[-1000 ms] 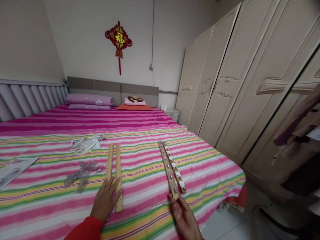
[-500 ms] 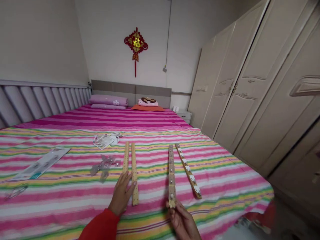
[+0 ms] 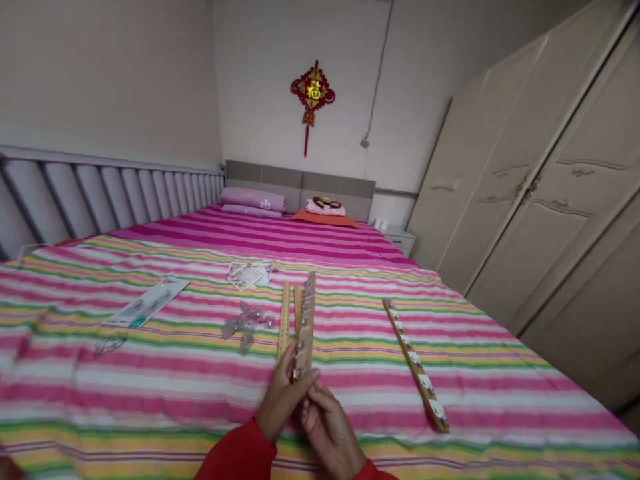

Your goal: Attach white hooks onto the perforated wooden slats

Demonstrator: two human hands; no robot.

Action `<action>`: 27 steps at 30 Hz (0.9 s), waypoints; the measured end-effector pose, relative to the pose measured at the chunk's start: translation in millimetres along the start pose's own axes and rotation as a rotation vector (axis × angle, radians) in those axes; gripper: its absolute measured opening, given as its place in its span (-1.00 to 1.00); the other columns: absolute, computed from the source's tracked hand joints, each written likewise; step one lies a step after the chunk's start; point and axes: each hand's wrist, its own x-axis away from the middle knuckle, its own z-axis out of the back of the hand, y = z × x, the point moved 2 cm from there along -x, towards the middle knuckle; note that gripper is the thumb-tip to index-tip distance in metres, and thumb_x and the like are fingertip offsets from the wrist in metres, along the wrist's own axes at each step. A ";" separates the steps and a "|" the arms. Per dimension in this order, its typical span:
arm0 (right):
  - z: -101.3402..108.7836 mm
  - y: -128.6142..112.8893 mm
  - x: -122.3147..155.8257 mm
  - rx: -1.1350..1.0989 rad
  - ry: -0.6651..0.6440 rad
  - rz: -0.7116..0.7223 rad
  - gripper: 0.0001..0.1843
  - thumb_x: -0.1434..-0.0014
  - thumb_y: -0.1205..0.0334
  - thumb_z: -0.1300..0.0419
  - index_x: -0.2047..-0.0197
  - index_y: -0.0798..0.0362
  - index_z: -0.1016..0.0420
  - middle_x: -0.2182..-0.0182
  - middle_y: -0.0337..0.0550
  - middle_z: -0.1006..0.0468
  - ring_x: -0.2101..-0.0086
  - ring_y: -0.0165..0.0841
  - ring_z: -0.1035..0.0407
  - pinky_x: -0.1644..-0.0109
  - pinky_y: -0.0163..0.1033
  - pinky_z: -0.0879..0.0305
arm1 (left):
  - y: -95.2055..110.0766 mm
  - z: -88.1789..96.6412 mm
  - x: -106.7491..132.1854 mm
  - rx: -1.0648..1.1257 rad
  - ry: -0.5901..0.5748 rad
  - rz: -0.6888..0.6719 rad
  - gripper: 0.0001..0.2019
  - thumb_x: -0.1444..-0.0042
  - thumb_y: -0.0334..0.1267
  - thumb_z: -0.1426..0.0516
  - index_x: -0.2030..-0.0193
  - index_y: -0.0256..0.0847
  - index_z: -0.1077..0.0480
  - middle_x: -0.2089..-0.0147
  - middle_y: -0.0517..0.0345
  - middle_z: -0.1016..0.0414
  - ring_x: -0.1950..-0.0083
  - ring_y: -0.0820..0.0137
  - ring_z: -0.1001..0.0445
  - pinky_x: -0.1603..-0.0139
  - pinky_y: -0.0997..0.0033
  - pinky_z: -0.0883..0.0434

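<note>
- Multicoloured striped cloth bedspread: lay beneath.
- Left hand: was wrapped round a narrow wooden strip with metal fittings.
- Right hand: pinched its near end.

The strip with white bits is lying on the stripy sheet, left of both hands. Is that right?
Not quite: the strip with white bits is right of both the left hand and right hand, as the head view shows. It is lying on the stripy sheet.
</note>
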 end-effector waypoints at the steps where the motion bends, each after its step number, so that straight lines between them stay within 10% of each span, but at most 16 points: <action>1: -3.6 5.9 -5.9 0.005 0.008 -0.009 -0.71 0.20 0.51 -0.42 0.33 0.16 -0.53 0.43 -0.23 -0.59 0.54 -0.58 -0.40 0.41 -0.52 -0.37 | 3.2 2.9 -2.9 0.005 0.037 -0.007 -0.15 0.18 -0.09 -0.33 -0.28 -0.16 -0.16 -0.24 -0.09 -0.31 -0.22 0.17 -0.32 -0.16 0.30 -0.34; 9: -18.8 31.8 -31.8 0.095 0.076 -0.099 -0.66 0.20 0.50 -0.42 0.30 0.16 -0.49 0.57 -0.32 -0.52 0.61 -0.59 -0.36 0.50 -0.55 -0.31 | 15.7 37.9 -35.4 0.089 0.280 0.060 -0.42 0.11 -0.05 -0.29 -0.06 -0.27 -0.38 0.18 0.02 -0.58 0.20 0.34 -0.54 0.30 0.50 -0.44; 27: -25.1 29.8 -48.7 0.114 0.116 -0.100 -0.67 0.26 0.51 -0.44 0.43 0.15 -0.42 0.59 -0.33 -0.50 0.64 -0.59 -0.35 0.56 -0.55 -0.30 | 15.6 58.7 -73.4 0.393 0.232 0.192 -0.66 0.06 -0.02 -0.23 0.36 -0.31 -0.41 0.58 0.18 -0.45 0.60 0.46 -0.39 0.56 0.49 -0.34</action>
